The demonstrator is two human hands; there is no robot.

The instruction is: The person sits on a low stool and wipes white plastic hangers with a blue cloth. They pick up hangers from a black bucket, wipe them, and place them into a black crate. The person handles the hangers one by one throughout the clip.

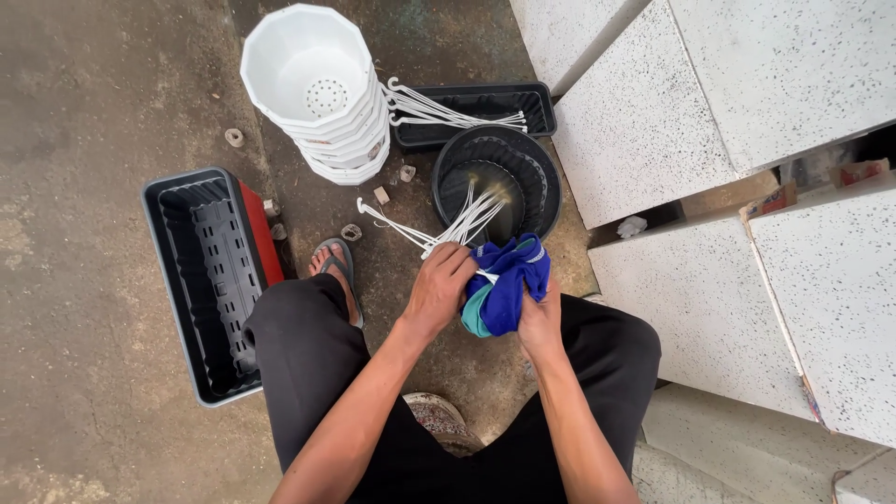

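A bunch of white hangers (455, 227) is gripped in the closed left hand (439, 285), just below the black pot (537, 177); a blue cloth (506, 285) (teal-edged) is clutched by the right hand (539, 320).

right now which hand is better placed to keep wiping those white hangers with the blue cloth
Right, probably. The right hand already grips the blue cloth wrapped around the white hangers, while the left hand is busy gripping the bundle.

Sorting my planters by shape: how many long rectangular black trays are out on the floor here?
2. One rectangular tray lies left of the person's knee, with a red side. The other tray sits at the top, behind the round black pot, holding white hangers. More could lie out of view.
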